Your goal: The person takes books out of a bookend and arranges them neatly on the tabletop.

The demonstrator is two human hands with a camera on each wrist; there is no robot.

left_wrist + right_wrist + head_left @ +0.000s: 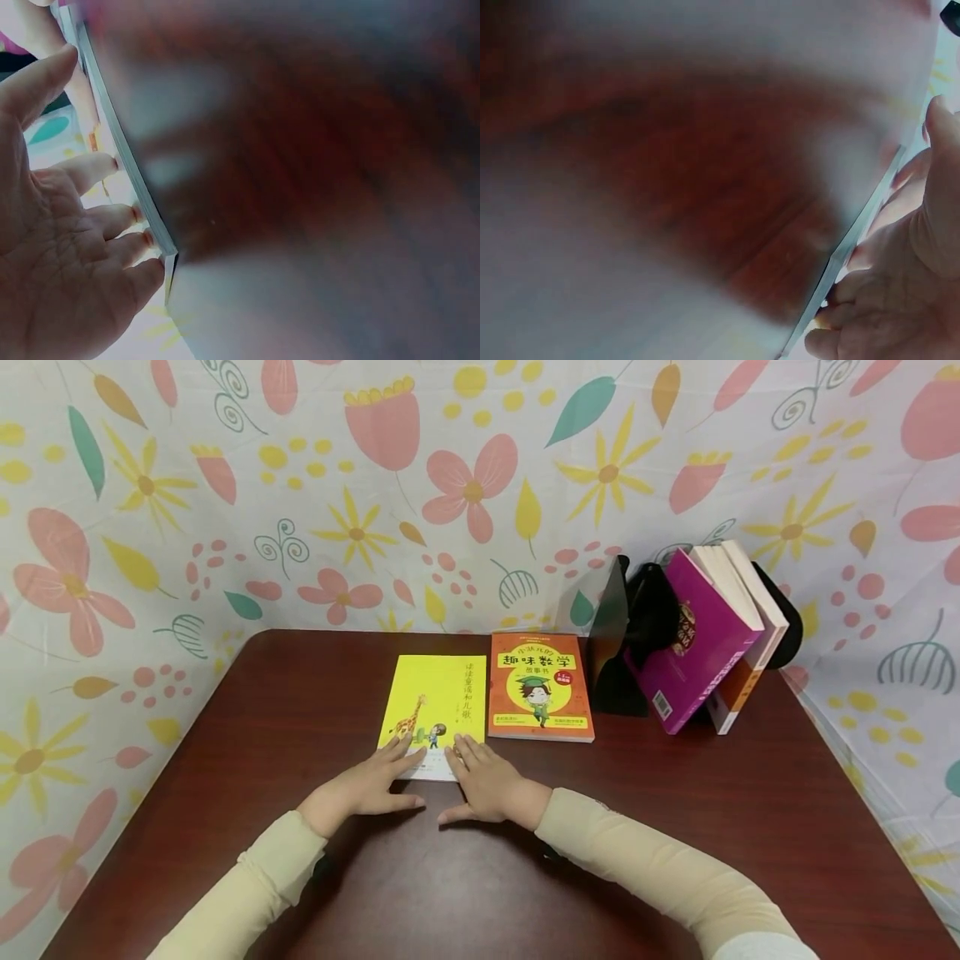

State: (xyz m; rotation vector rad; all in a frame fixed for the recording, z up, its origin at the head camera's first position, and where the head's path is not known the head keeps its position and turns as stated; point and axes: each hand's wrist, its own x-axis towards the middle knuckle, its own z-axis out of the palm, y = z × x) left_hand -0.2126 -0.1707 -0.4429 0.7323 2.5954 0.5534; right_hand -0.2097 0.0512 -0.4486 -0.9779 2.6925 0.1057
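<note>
A yellow book with a giraffe and a child on its cover lies flat on the dark wooden table. My left hand rests its straight fingers on the book's lower left part, thumb pointing inward over the table. On the lower right part lie the fingers of my right hand, also extended, with the thumb off the near edge. The left wrist view shows the book's page edge along the fingertips of the left hand. From the right wrist, the right hand appears beside the same edge.
Just right of the yellow book lies an orange book with a graduate figure. Behind it to the right stands a black bookend, with a purple book and several others leaning in it. A floral cloth hangs behind the table.
</note>
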